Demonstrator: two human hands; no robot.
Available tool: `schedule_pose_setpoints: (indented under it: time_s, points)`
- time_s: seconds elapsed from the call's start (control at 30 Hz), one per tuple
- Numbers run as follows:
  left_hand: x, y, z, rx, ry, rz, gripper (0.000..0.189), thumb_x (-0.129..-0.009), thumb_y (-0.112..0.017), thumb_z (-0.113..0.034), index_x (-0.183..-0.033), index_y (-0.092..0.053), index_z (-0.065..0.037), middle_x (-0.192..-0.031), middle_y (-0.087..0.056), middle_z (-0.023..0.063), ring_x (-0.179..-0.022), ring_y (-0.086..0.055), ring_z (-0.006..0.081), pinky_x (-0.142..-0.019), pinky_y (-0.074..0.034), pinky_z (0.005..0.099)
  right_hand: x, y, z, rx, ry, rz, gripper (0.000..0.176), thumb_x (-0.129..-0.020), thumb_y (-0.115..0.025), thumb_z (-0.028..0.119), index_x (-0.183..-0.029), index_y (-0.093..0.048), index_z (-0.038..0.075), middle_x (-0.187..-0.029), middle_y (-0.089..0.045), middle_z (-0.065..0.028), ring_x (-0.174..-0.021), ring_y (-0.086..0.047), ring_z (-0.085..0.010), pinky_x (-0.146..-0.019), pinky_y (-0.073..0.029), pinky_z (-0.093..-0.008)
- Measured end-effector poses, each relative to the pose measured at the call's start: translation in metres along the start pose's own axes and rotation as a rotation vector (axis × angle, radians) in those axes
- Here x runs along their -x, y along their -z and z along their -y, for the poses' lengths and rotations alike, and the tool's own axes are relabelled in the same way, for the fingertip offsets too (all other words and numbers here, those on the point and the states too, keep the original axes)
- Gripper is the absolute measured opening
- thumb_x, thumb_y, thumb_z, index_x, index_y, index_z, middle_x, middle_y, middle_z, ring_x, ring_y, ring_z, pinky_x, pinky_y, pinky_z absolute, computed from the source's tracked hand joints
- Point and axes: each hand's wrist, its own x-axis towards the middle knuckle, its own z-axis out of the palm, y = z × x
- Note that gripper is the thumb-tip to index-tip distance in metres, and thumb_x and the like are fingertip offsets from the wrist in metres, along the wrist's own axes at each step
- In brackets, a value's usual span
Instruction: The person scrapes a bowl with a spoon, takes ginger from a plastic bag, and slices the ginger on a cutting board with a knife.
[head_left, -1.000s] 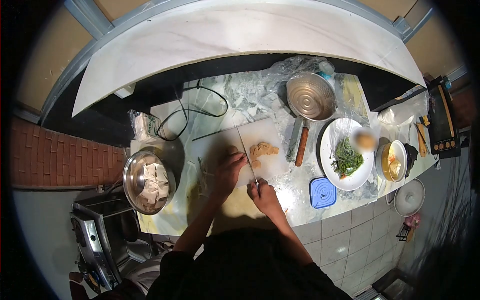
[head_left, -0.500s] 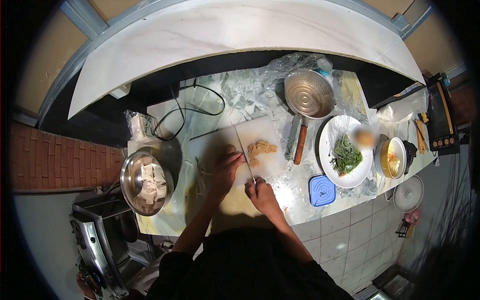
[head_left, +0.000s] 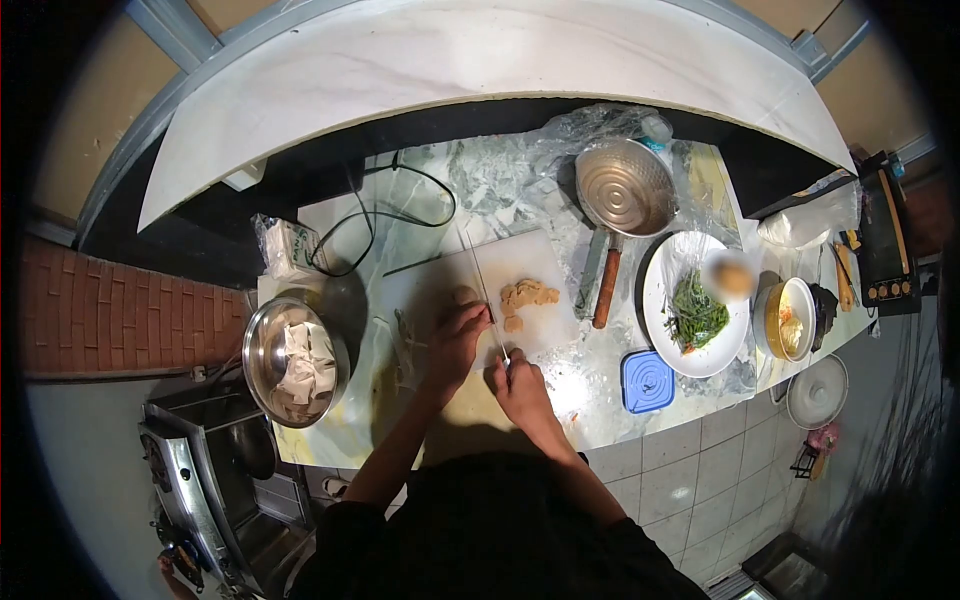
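Note:
A white cutting board (head_left: 545,258) lies on the marbled table. My right hand (head_left: 524,388) is wrapped round the handle of a long knife (head_left: 480,275), whose blade points away across the board. Left of the blade, my left hand (head_left: 455,343) has its fingers bent together against a brownish piece of food (head_left: 464,296), which they partly hide. Light brown cut pieces (head_left: 526,297) lie in a small heap right of the blade.
At the left stands a steel bowl (head_left: 254,345) with pale blocks. A pan (head_left: 625,190), a blue lid (head_left: 648,381), a white plate (head_left: 722,345) with greens and a yellow bowl (head_left: 774,320) are on the right. A black cable (head_left: 452,195) curls behind the board.
The whole view has shifted slightly. Both hands and the knife hold nearly the same place over the board.

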Motion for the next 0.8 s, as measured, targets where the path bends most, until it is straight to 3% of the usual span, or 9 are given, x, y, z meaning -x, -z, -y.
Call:
schedule_pose_setpoints:
  time_s: [0.17,0.5,0.8]
  points:
    - [-0.002,0.007,-0.003,-0.143,-0.131,0.040,0.023,-0.083,-0.062,-0.003,-0.104,-0.071,-0.007,-0.110,-0.065,0.0070,-0.102,-0.063,0.0219,-0.086,-0.050,0.0329,0.002,-0.003,0.002,0.089,-0.006,-0.001,0.020,-0.093,-0.051,0.014,-0.098,-0.050,-0.006,-0.070,-0.060,-0.0297,-0.069,-0.058,-0.0508,-0.061,-0.046,-0.0530]
    - [0.010,0.003,0.007,-0.169,-0.037,0.130,0.031,-0.080,-0.059,-0.002,-0.108,-0.069,-0.008,-0.112,-0.064,0.0057,-0.101,-0.063,0.0215,-0.086,-0.051,0.0330,0.005,-0.008,0.004,0.030,-0.053,0.025,0.016,-0.092,-0.049,0.009,-0.097,-0.049,-0.006,-0.071,-0.059,-0.0302,-0.073,-0.058,-0.0509,-0.062,-0.046,-0.0531]
    - [0.006,0.005,0.002,-0.189,-0.103,0.058,0.023,-0.079,-0.065,-0.003,-0.100,-0.072,-0.006,-0.105,-0.066,0.0058,-0.100,-0.063,0.0205,-0.088,-0.050,0.0332,0.005,-0.009,0.003,0.013,-0.071,0.041,0.018,-0.093,-0.048,0.011,-0.094,-0.049,-0.007,-0.070,-0.058,-0.0308,-0.073,-0.058,-0.0514,-0.061,-0.045,-0.0533]
